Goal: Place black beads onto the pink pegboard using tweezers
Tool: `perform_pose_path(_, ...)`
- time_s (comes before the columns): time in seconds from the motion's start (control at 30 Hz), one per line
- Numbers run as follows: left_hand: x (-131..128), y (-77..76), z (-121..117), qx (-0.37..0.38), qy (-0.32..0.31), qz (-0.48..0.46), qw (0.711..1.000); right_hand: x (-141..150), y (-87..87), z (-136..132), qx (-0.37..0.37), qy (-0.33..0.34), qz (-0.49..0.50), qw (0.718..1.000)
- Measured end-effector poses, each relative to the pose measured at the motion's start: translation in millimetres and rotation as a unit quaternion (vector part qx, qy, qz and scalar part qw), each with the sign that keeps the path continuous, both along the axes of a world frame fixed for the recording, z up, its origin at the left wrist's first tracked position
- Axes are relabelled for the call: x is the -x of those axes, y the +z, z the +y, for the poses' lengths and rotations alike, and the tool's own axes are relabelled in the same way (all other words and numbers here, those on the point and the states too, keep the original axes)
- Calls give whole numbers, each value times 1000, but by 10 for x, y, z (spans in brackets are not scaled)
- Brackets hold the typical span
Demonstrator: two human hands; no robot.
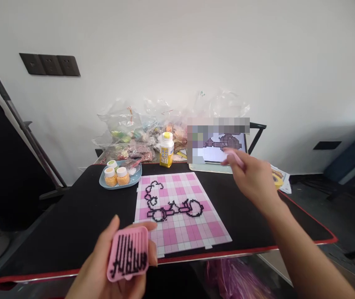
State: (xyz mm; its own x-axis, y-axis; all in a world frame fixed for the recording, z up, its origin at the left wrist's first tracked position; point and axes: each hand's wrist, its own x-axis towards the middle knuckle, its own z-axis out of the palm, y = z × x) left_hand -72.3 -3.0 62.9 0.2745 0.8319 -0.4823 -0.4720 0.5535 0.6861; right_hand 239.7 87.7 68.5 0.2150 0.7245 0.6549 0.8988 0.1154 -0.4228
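Low at the front, my left hand (99,263) grips a small pink ridged tray (129,238) by its edges. Rows of tiny black beads lie in the tray's grooves. My right hand (257,178) is raised before the tablet (218,145), its fingers closed round a pink pen-like tool (236,158). The tablet's screen shows a dark pixel pattern, and part of that view is blurred out. Between my hands lies a pink-and-white checked pegboard (180,230) with an outline of black beads (159,215) on it.
A blue tray (119,185) with several bead jars (123,176) stands on the table's left side. Behind the board are a yellow-and-white bottle (166,150) and a heap of clear plastic bags (124,124). The black table mat (80,220) has a red edge.
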Motion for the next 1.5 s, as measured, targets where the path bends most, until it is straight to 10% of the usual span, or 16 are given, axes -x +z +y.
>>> perform_pose_path(0.13, 144, 125, 225, -46, 109, 74, 990, -408, 67, 773, 119, -135, -130, 975)
perform_pose_path(0.3, 307, 39, 470, -68, 163, 106, 979, -561, -373, 1138, 133, -146, -159, 967)
perform_pose_path(0.63, 196, -51, 532, -98, 130, 57, 985, -761, -764, 1297, 166, -126, -198, 958)
perform_pose_path(1.5, 232, -171, 460, -76, 112, 16, 991, -800, -787, 1234, 107, -151, -198, 963)
